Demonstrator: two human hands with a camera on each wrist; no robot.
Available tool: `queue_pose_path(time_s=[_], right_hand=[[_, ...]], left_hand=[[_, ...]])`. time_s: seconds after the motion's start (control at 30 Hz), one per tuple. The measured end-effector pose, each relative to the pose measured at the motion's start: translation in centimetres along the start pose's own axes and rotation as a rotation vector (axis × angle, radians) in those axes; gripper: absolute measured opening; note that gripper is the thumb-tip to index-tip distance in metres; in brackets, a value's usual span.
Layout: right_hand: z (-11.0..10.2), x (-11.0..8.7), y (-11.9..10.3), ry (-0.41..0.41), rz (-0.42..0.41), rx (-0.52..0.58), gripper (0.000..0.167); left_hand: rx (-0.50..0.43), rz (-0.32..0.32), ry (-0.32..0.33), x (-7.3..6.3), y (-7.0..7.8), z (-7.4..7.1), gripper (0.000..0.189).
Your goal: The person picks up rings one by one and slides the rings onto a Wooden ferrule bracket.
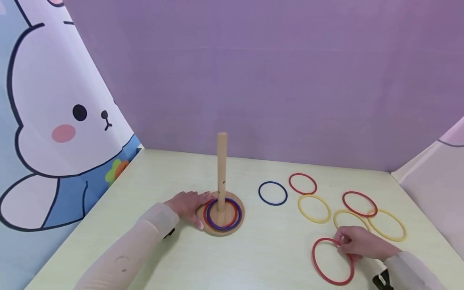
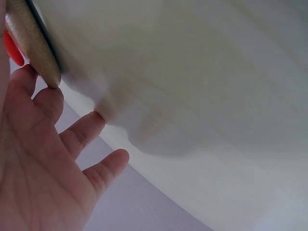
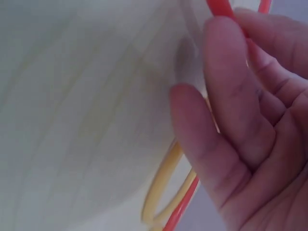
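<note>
A wooden peg [image 1: 222, 173] stands upright on a round wooden base [image 1: 222, 219]. A blue ring [image 1: 241, 217] and a red ring lie around the peg on that base, partly overlapping. My left hand [image 1: 187, 206] rests against the base's left edge with fingers spread; the left wrist view has the fingertips [image 2: 49, 98] touching the base's rim. To the right, my right hand [image 1: 364, 243] pinches another red ring [image 1: 337, 283] between thumb and fingers. In the right wrist view only a short piece of this red ring [image 3: 220, 7] shows at the top.
Right of the base lie a dark blue ring [image 1: 273, 204], a red ring [image 1: 302, 174] and a yellow ring [image 1: 299, 205]. Beyond my right hand, a red ring [image 1: 357, 192] overlaps two yellow rings. A purple wall [image 1: 232, 80] rises behind the table; printed panels flank it.
</note>
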State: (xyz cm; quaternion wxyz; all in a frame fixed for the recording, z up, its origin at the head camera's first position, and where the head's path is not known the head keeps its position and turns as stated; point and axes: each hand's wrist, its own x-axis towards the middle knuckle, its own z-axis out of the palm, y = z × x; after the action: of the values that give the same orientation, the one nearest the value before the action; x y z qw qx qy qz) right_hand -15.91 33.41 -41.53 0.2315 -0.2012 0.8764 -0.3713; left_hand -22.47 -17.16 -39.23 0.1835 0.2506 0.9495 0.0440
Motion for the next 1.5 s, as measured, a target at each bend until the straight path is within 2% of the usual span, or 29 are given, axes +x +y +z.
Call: queue_pose_path(time_s=[0.07,0.13,0.2,0.3,0.4,0.5,0.6,0.83,0.93,1.07,1.3,1.5], right_hand=[[0.3,0.3,-0.4,-0.006,-0.005,0.055,0.008],[0.5,0.6,-0.6,0.004,-0.051,0.077,0.008],[0.7,1.0,-0.9,0.025,-0.073,0.101,0.014],[1.1,1.5,-1.6,0.047,-0.062,0.168,0.029],[1.7,2.2,-2.4,0.052,-0.015,0.273,0.044],[2.5,3.0,-3.2,0.049,-0.01,0.351,0.05],[3.1,3.6,-4.0,0.051,-0.017,0.382,0.055],[3.8,5.0,-5.6,0.023,-0.044,0.464,0.054],[4.0,5.7,-6.5,0.025,-0.06,0.47,0.052],[4.5,6.6,-7.9,0.062,-0.08,0.484,0.051],[5.8,7.7,-10.4,0.156,-0.102,0.575,0.056],[5.6,8.1,-13.0,0.226,-0.104,0.645,0.057]], left_hand=[[-0.005,0.002,-0.001,-0.1,0.0,0.0,0.097],[-0.007,-0.002,-0.003,-0.1,0.0,0.1,0.097],[-0.008,-0.011,-0.006,-0.1,0.1,0.1,0.097],[-0.008,-0.016,-0.006,-0.1,0.1,0.1,0.097],[0.002,-0.012,-0.005,-0.1,0.1,0.1,0.097],[0.016,-0.003,-0.004,0.0,0.0,-0.1,0.099],[0.022,-0.003,-0.003,0.2,0.0,-0.1,0.1],[0.002,-0.047,-0.007,0.5,0.0,-0.1,0.097],[0.004,-0.042,-0.008,0.5,0.0,-0.1,0.098],[0.02,-0.033,-0.019,0.5,0.0,0.0,0.099],[0.003,-0.035,-0.01,0.6,-0.1,0.0,0.098],[0.017,-0.005,-0.011,0.6,-0.3,0.1,0.101]])
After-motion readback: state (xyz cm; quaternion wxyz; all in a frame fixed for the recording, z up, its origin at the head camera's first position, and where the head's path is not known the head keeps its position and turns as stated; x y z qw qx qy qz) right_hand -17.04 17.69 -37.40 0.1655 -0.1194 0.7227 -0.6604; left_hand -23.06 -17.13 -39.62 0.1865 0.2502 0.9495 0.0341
